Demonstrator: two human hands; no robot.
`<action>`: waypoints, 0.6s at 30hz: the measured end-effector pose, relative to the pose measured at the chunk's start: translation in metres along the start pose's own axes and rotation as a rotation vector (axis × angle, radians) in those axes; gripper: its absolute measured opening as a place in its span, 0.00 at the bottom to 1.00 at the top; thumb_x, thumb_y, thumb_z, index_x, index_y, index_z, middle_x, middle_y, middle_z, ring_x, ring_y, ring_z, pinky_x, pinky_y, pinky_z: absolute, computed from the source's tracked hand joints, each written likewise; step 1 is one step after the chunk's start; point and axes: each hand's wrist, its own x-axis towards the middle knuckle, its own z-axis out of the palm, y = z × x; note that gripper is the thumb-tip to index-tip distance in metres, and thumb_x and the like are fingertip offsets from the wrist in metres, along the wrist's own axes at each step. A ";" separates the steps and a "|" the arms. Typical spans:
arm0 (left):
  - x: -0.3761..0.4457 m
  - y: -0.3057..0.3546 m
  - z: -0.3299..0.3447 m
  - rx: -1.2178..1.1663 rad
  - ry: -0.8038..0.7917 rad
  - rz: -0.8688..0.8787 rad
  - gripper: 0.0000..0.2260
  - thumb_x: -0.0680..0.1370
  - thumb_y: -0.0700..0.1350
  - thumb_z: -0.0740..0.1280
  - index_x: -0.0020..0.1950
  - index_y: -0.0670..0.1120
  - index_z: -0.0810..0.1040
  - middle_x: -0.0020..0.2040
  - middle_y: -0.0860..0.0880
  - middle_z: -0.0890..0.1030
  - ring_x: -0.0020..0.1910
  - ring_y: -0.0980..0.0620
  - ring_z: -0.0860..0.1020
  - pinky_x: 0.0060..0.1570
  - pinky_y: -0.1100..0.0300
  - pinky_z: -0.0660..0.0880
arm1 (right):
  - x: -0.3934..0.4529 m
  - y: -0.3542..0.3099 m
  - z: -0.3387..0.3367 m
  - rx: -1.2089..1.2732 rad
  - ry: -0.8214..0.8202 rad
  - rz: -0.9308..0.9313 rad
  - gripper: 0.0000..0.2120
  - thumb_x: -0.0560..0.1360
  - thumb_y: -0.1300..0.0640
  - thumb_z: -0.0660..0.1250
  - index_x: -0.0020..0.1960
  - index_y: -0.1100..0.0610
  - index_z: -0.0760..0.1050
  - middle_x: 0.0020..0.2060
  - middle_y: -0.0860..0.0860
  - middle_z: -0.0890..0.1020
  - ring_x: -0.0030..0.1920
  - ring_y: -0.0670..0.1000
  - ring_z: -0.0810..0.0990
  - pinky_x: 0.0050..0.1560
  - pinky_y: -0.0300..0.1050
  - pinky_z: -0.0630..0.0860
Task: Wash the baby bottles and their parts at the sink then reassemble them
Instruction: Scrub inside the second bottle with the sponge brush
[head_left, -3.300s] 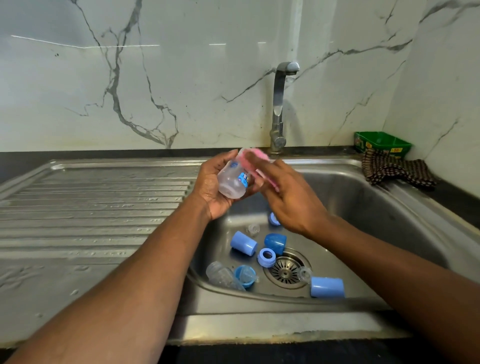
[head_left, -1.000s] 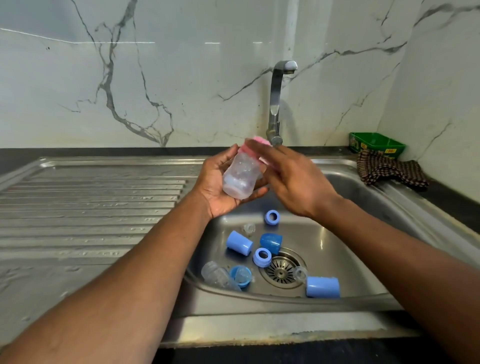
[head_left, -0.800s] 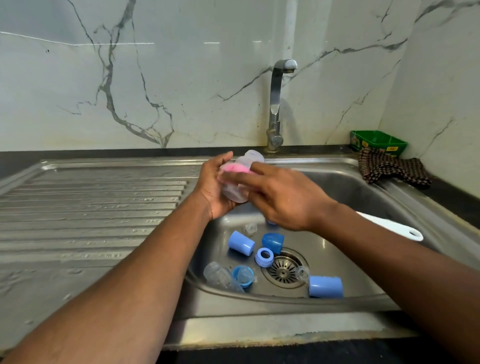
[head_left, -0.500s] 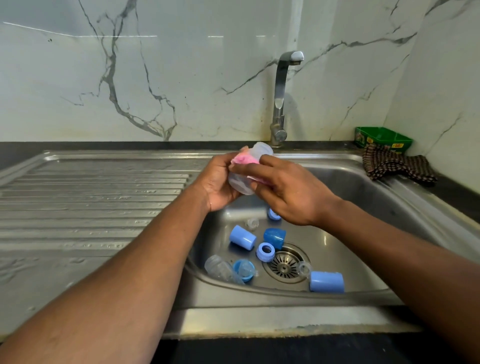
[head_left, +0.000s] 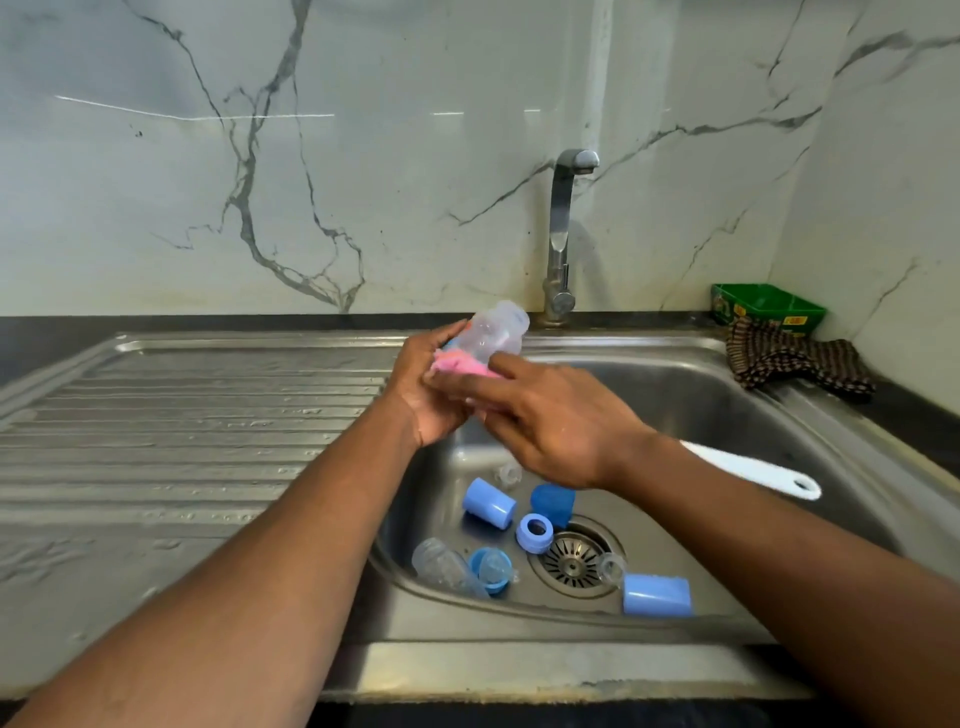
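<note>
My left hand (head_left: 426, 395) grips a clear baby bottle (head_left: 493, 332) over the sink's left rim, its open mouth tilted up and to the right. My right hand (head_left: 545, 421) presses a pink sponge (head_left: 460, 366) against the bottle's lower side, fingers curled over it. Down in the sink basin (head_left: 727, 415) lie a second clear bottle (head_left: 441, 566), a blue ring with a teat (head_left: 491, 569), a blue screw ring (head_left: 534, 532), three blue caps (head_left: 488, 503) (head_left: 553, 504) (head_left: 657, 596) and two clear teats (head_left: 509, 474) (head_left: 610, 566).
A white brush handle (head_left: 753, 470) lies in the sink behind my right forearm. The tap (head_left: 563, 234) stands at the back, with no water running. A ribbed steel drainboard (head_left: 182, 441) stretches left. A green box (head_left: 769, 306) and a dark cloth (head_left: 795, 358) sit at the back right.
The pink sponge has gone from the bottle's top end down to its lower side. The bottle's mouth now points up and right. Both hands stay over the sink's left rim.
</note>
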 end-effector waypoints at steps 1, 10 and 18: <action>0.001 0.000 0.002 -0.002 -0.001 0.036 0.14 0.81 0.47 0.59 0.51 0.40 0.80 0.39 0.44 0.83 0.35 0.49 0.81 0.34 0.62 0.79 | 0.003 0.006 -0.001 -0.034 0.041 0.068 0.25 0.82 0.50 0.54 0.77 0.39 0.59 0.53 0.51 0.74 0.47 0.58 0.78 0.40 0.46 0.66; -0.001 -0.003 0.003 -0.016 -0.059 0.025 0.14 0.74 0.47 0.67 0.54 0.39 0.80 0.45 0.42 0.81 0.43 0.47 0.80 0.46 0.58 0.79 | -0.006 0.001 -0.006 0.037 -0.120 0.020 0.23 0.81 0.53 0.58 0.75 0.39 0.64 0.49 0.48 0.73 0.49 0.54 0.76 0.41 0.46 0.66; -0.002 -0.002 0.005 -0.089 -0.151 0.088 0.11 0.73 0.45 0.67 0.50 0.40 0.81 0.44 0.43 0.80 0.42 0.49 0.79 0.50 0.59 0.76 | -0.009 0.014 -0.008 0.007 0.082 0.193 0.28 0.82 0.49 0.53 0.79 0.37 0.47 0.59 0.52 0.75 0.49 0.61 0.79 0.41 0.55 0.76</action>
